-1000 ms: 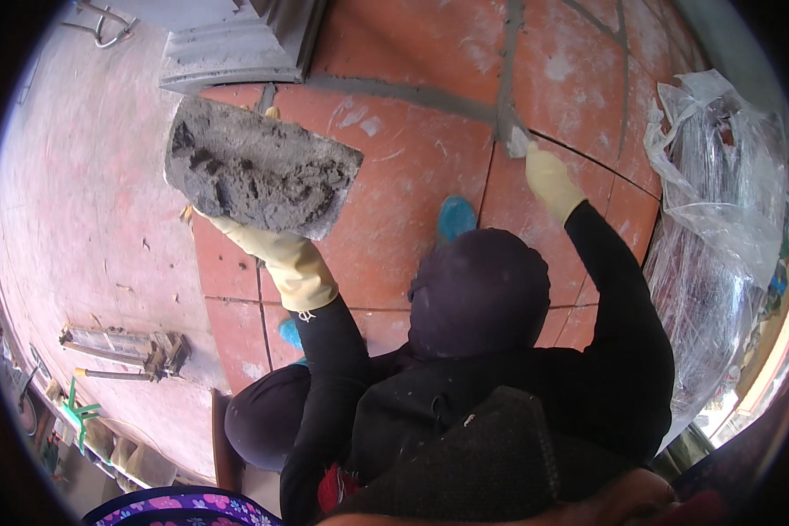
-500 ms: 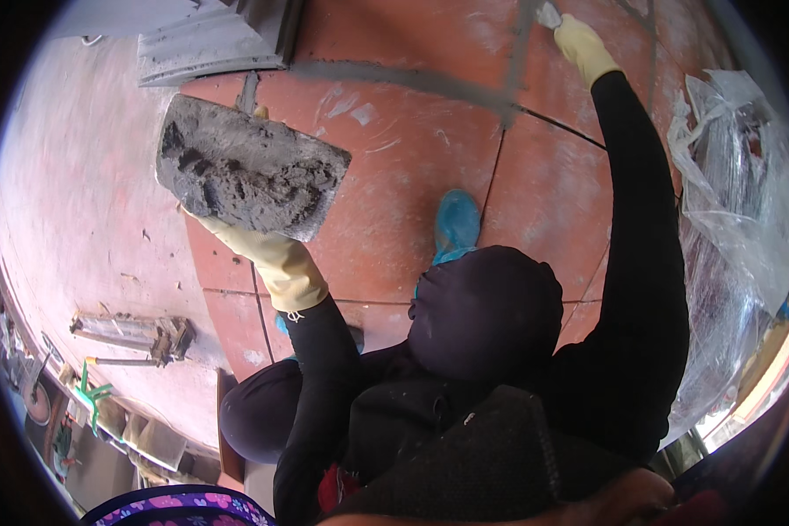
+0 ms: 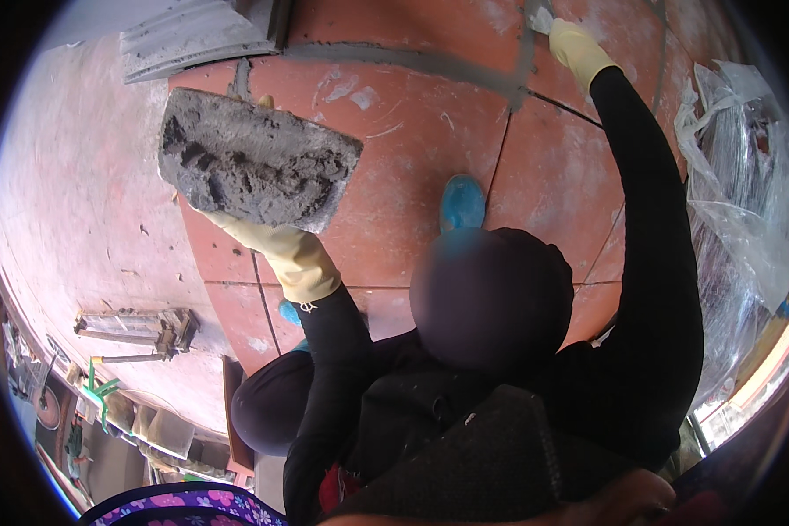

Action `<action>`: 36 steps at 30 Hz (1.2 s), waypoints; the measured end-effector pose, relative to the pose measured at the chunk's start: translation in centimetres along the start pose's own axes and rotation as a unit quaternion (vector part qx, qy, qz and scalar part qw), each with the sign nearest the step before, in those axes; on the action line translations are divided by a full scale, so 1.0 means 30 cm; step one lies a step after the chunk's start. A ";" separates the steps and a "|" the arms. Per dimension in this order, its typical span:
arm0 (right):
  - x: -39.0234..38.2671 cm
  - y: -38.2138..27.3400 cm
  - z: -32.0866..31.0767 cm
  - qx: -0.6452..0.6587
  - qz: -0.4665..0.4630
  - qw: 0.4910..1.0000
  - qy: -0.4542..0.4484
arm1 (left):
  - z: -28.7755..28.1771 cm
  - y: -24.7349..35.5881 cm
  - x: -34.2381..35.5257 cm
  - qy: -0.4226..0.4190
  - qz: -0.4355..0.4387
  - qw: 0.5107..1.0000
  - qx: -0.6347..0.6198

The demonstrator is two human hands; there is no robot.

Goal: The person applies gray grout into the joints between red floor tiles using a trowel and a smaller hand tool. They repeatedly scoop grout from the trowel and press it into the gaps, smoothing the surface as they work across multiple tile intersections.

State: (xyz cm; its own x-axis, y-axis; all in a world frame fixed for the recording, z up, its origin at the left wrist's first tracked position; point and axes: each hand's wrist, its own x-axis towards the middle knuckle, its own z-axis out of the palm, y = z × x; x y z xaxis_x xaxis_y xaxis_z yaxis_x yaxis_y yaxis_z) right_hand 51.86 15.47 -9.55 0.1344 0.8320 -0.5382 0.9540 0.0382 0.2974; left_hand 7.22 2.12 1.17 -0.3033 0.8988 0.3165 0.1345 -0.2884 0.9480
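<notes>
My left hand point(image 3: 280, 254), in a cream rubber glove, grips a flat rectangular mortar board from beneath. Its fingertips show at the board's far edge. A thick, lumpy layer of wet grey mortar point(image 3: 245, 162) covers the board. My right hand point(image 3: 579, 51), also gloved, reaches far forward to the upper right, closed on a small pale flat tool point(image 3: 542, 19). That tool is at a grey mortar-filled joint point(image 3: 522, 54) between the red tiles point(image 3: 386, 175); whether it touches the joint, I cannot tell.
Stacked grey slabs point(image 3: 202, 39) stand at the far left. Crumpled clear plastic sheeting point(image 3: 741, 202) lies along the right. A tile cutter point(image 3: 140, 333) rests on the pale floor at left, near a green object point(image 3: 101, 390). My blue shoe point(image 3: 462, 203) is on the tiles; an unfilled joint point(image 3: 565, 110) runs nearby.
The whole view has shifted slightly. My right hand and its tool have moved a little along the grey joint, toward the far left. My left hand keeps the mortar board nearly still.
</notes>
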 end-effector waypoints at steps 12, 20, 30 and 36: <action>-0.229 -0.045 0.152 0.061 0.013 0.997 -0.042 | -0.011 0.029 -0.003 0.047 -0.073 0.994 -0.066; -0.408 -0.100 0.252 0.093 0.042 0.991 -0.086 | -0.019 0.036 -0.010 0.035 -0.142 0.962 -0.232; -0.793 -0.164 0.202 0.172 0.102 0.965 -0.170 | -0.009 -0.003 -0.014 0.052 -0.017 0.997 -0.059; -0.710 0.016 0.100 0.416 0.022 0.904 0.100 | 0.007 0.028 0.006 0.022 -0.067 0.983 -0.167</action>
State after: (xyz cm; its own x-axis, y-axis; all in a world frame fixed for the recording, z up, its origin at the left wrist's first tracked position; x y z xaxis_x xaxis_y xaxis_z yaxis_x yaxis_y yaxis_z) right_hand 50.25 -3.91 -0.31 0.2051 0.9089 -0.3631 0.8316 -0.3575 -0.4251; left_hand 7.48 2.12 2.01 -0.3387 0.9231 0.1821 -0.2246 -0.2673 0.9371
